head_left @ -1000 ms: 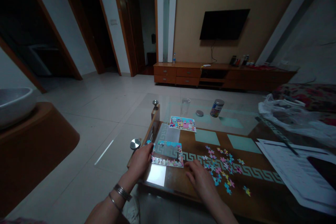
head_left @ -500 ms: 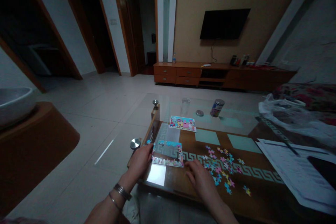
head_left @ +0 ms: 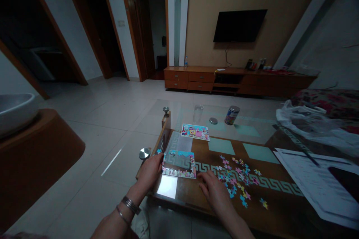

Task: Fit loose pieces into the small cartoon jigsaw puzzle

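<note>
A partly built puzzle frame (head_left: pixel 179 164), only its border filled, lies near the front left corner of a glass-topped table (head_left: pixel 252 149). My left hand (head_left: pixel 149 171) rests against the frame's left edge, fingers curled on it. My right hand (head_left: pixel 213 190) lies on the glass just right of the frame, fingers bent down; whether it pinches a piece is hidden. Several loose coloured puzzle pieces (head_left: pixel 238 179) are scattered to the right of that hand. A finished picture card (head_left: pixel 195 132) lies farther back.
A tin can (head_left: pixel 232 115), its lid (head_left: pixel 213 120) and a clear glass (head_left: pixel 198 112) stand at the table's far side. Printed sheets (head_left: pixel 316 183) and a plastic bag (head_left: pixel 308 119) cover the right. Tiled floor lies left; a TV cabinet (head_left: pixel 238 80) lines the wall.
</note>
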A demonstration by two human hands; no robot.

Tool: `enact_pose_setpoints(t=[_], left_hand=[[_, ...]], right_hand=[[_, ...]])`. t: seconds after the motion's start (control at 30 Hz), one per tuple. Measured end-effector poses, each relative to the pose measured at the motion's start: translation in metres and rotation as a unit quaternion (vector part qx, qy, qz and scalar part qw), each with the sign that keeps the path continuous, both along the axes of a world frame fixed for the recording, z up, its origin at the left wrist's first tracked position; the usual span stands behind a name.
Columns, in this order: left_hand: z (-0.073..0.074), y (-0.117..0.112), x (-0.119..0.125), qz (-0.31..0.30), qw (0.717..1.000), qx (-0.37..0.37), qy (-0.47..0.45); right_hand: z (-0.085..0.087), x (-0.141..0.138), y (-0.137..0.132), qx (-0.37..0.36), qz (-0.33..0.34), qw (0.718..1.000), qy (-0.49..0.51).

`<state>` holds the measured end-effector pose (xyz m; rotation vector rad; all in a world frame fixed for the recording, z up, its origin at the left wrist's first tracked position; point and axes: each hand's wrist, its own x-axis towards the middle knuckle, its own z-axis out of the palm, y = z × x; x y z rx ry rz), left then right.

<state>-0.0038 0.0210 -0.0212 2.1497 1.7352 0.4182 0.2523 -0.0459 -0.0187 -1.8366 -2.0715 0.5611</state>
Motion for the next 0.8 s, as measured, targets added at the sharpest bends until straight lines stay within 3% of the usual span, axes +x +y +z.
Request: enact_pose_setpoints(t=[0.2,0.3,0.47,0.6,0.8], left_hand=[[0.001,0.0,0.0,0.041,0.999,0.008,-0.017],[-0.001,0.002,-0.001,0.061,0.997,0.039,-0.026],[-0.003,0.004,-0.004,0.059,0.995,0.075,-0.034],[-0.003,0.004,-0.009,0.061,0.994,0.08,-0.035],[0.006,0.021,-0.011,0.042,0.997,0.067,-0.005]], right_hand=[[0.008,-0.009,0.018,0.065,-0.003,0.998,0.025],[0.018,-0.025,0.045,0.078,0.011,0.997,0.003],[0.03,-0.063,0.095,0.04,0.061,0.997,-0.038],[0.026,-0.082,0.117,0.026,0.079,0.994,-0.067],[0.017,-0.085,0.126,0.021,0.068,0.995,-0.068]])
